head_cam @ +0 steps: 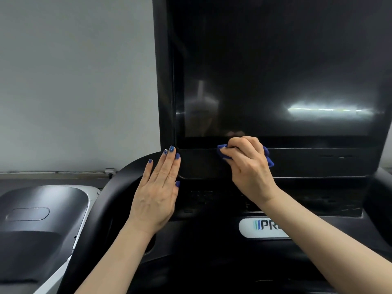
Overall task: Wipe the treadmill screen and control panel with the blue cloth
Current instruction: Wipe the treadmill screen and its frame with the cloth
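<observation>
The treadmill's big dark screen (275,71) fills the upper right, glossy with a light streak reflected in it. Below it runs a black control panel (318,162). My right hand (248,164) grips a bunched blue cloth (269,159) and holds it against the seam between the screen's lower bezel and the panel, toward the left. Only the cloth's ends show past my fingers. My left hand (159,187) lies flat with straight fingers against the lower left corner of the console frame, fingertips at the screen's corner.
A curved black handlebar (118,198) sweeps round the left of the console, another (381,198) at the right. A white logo badge (248,228) sits below the panel. At lower left stands a neighbouring grey and white machine (42,209). A pale wall (74,81) is behind.
</observation>
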Demonstrator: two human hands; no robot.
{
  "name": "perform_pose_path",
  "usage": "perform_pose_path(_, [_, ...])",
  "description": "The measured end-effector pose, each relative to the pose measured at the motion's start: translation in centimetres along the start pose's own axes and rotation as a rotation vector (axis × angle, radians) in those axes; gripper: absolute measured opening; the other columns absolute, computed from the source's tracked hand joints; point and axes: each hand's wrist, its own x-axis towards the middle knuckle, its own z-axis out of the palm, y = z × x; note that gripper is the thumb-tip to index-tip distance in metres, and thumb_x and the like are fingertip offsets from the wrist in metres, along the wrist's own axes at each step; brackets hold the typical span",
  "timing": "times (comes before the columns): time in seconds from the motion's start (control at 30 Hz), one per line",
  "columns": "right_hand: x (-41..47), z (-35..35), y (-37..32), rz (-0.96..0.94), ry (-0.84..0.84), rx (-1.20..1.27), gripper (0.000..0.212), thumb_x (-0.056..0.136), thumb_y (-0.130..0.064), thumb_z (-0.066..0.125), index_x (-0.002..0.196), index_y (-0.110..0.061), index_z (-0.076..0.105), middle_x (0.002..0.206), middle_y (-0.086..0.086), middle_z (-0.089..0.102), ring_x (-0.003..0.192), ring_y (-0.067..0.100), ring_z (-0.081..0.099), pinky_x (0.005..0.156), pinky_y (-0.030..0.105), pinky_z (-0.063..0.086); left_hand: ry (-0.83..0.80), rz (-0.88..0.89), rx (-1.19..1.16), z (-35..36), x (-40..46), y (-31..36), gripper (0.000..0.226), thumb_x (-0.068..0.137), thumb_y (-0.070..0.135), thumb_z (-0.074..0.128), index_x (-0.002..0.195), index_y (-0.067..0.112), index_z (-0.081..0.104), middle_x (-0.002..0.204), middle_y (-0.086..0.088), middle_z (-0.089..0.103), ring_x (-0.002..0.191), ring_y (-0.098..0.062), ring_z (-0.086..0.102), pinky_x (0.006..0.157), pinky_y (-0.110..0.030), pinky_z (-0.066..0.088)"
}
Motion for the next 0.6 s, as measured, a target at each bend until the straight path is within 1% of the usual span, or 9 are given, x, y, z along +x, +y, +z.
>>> perform_pose_path(0.07, [0.6, 1.1, -1.0, -0.02, -0.026, 0.016, 0.009, 0.086, -0.003, 0.068, 0.094, -0.001, 0.073, 0.102, 0.012, 0.065, 0.099, 0.023, 0.05, 0.082, 0.039, 0.05, -0.006, -0.001, -0.013, 0.1, -0.1, 0.0, 0.058, 0.101, 0.018, 0.038, 0.155, 0.001, 0.028, 0.165, -0.015, 0.021, 0.153, -0.023, 0.02, 0.126, -0.042, 0.013])
perform_pose_path(0.17, [1.4, 2.6, -2.2, -0.065, -0.087, 0.02, 0.014, 0.084, -0.001, 0.072, 0.098, -0.003, 0.073, 0.106, 0.01, 0.065, 0.102, 0.023, 0.05, 0.083, 0.04, 0.051, -0.004, -0.006, -0.032, 0.3, -0.2, 0.0, 0.059, 0.1, 0.017, 0.039, 0.155, 0.0, 0.028, 0.165, -0.016, 0.021, 0.153, -0.024, 0.021, 0.126, -0.041, 0.013])
perform_pose_path(0.3, [1.8, 2.8, -2.8, -0.056, -0.095, 0.031, 0.017, 0.084, -0.003, 0.071, 0.101, -0.003, 0.072, 0.108, 0.011, 0.065, 0.105, 0.023, 0.05, 0.084, 0.04, 0.051, -0.003, 0.004, -0.04, 0.4, -0.6, -0.4, 0.061, 0.099, 0.016, 0.039, 0.156, 0.001, 0.025, 0.165, -0.016, 0.02, 0.153, -0.024, 0.02, 0.126, -0.043, 0.014])
perform_pose_path(0.47, [2.8, 5.0, -5.1, -0.055, -0.067, 0.078, 0.016, 0.087, -0.002, 0.069, 0.102, -0.002, 0.072, 0.107, 0.01, 0.065, 0.105, 0.021, 0.049, 0.087, 0.037, 0.05, -0.007, -0.015, -0.082, 1.0, -1.4, -0.4, 0.065, 0.098, 0.015, 0.04, 0.157, 0.004, 0.015, 0.166, -0.015, 0.015, 0.153, -0.024, 0.02, 0.126, -0.044, 0.013])
perform_pose_path(0.6, [0.5, 4.6, -5.0, -0.1, -0.127, 0.045, 0.017, 0.088, -0.004, 0.067, 0.104, -0.002, 0.072, 0.109, 0.009, 0.065, 0.105, 0.022, 0.051, 0.086, 0.037, 0.048, -0.01, 0.001, -0.121, 0.8, -2.1, -0.8, 0.066, 0.097, 0.013, 0.04, 0.158, 0.004, 0.015, 0.166, -0.014, 0.016, 0.154, -0.023, 0.018, 0.125, -0.047, 0.016])
